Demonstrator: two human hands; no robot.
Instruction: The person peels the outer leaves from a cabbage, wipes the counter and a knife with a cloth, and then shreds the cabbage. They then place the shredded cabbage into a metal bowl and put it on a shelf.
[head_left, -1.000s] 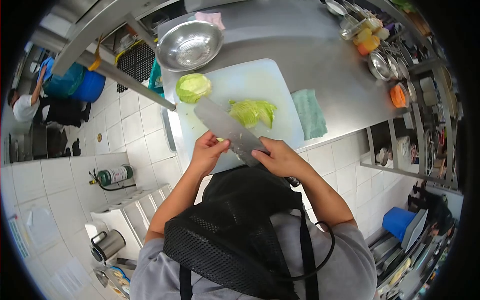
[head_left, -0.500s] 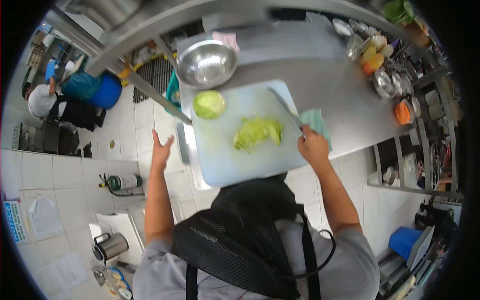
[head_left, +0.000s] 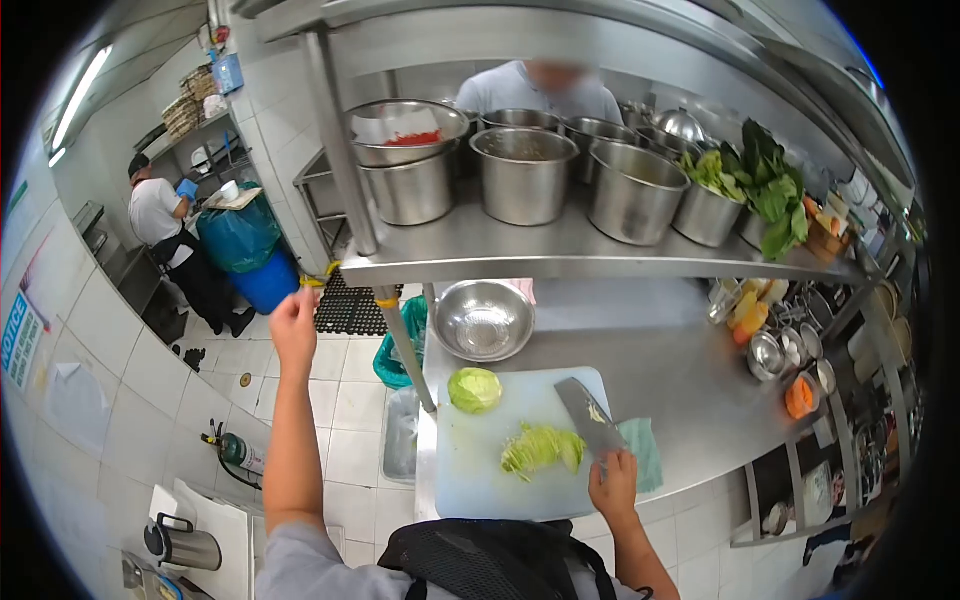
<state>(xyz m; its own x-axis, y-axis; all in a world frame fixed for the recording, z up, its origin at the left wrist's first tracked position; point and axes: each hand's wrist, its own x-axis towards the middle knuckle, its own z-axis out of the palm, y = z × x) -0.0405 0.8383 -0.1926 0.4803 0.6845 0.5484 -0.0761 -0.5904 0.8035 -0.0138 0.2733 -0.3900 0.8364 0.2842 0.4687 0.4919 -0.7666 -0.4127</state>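
Between cuts, by the look: the right hand (head_left: pixel 613 487) grips the broad steel cleaver (head_left: pixel 590 415), its blade over the white plastic cutting board (head_left: pixel 470 485), just beside the pale green sliced cabbage (head_left: pixel 540 447). The left hand (head_left: pixel 294 325) is raised well away to the side (fingers too blurred to read). Further cuts would need it steadying the cabbage.

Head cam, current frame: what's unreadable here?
- Cleaver handle: head view, wrapped inside the right hand.
- Left hand: head view, raised and blurred; open or closed unclear.
- Cutting board near edge: covered by the person's own chest.
- Pots on the shelf: rims hide most of the insides.
- Small containers at right: too small, lens-distorted.
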